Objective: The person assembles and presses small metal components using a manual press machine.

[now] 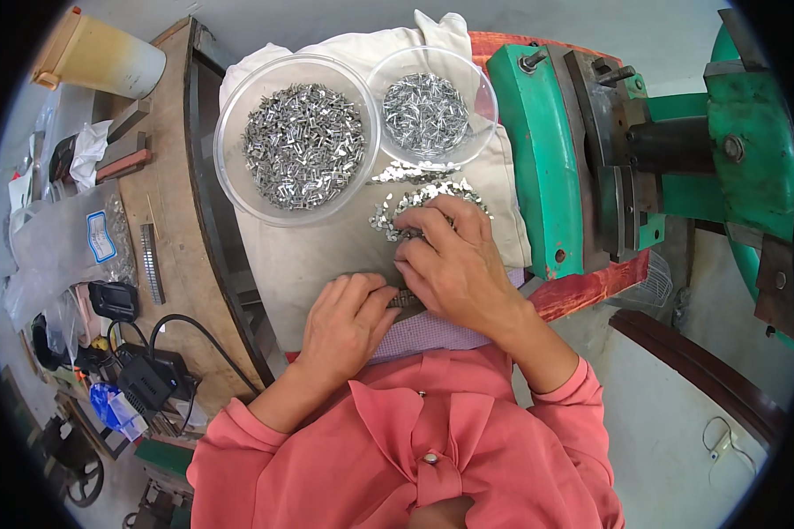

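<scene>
My left hand [348,322] is near the front edge of the cloth, its fingers closed on the end of a short ridged metal bar [404,300]. Part of that bar is hidden under my hands. My right hand [450,264] bends over a loose pile of small shiny flat metal pieces [463,189], fingertips drawn together at its near side. What those fingertips pinch is too small to make out. Behind the pile stand two round clear plastic tubs. The larger tub [225,176] holds small metal parts [304,145]; the smaller tub [490,101] holds thin pin-like metal pieces [425,115].
A beige cloth [282,264] covers the work surface over a red board [582,291]. To the right stands a green machine [538,167]. On the left, a wooden bench [176,212] carries another ridged metal bar [151,264], a plastic bag [62,229], black cables and a yellowish bucket [106,57].
</scene>
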Available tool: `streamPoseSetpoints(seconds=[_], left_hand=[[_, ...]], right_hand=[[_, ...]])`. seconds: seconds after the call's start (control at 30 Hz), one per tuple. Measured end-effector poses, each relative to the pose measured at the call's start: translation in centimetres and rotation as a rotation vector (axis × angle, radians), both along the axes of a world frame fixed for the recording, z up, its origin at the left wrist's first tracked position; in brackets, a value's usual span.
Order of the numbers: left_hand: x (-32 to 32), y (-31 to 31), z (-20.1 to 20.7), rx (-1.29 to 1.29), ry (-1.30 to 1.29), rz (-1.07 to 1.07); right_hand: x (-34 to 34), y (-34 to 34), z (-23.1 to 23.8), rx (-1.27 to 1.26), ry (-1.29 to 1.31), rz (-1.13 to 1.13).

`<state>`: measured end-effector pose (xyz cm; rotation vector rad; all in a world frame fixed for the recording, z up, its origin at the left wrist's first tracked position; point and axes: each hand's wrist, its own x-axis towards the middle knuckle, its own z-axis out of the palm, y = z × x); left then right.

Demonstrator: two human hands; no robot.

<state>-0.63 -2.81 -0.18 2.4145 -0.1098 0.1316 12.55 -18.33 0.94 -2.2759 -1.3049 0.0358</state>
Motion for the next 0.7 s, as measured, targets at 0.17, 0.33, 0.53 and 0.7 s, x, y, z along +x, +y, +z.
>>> streamPoseSetpoints(seconds=[0.17,0.33,0.53,0.7], left_hand=[[0.2,0.4,0.3,-0.077,-0.012,0.036],[0.8,-0.1,0.8,-0.091,0.014,0.041],[2.3,0.5,0.4,-0.068,-0.048,0.100],[4.3,0.1,0.3,-0.001,-0.038,0.073]], right_hand=[[-0.6,-1.2,-0.7,0.072,0.015,-0.057],[-0.6,-2.4,-0.1,0.054,0.041,-0.130],[-0.7,-3.8,0.6,0.037,0.032,-0.205],[-1.2,-3.6,0.3,0.025,0.042,-0.203]])
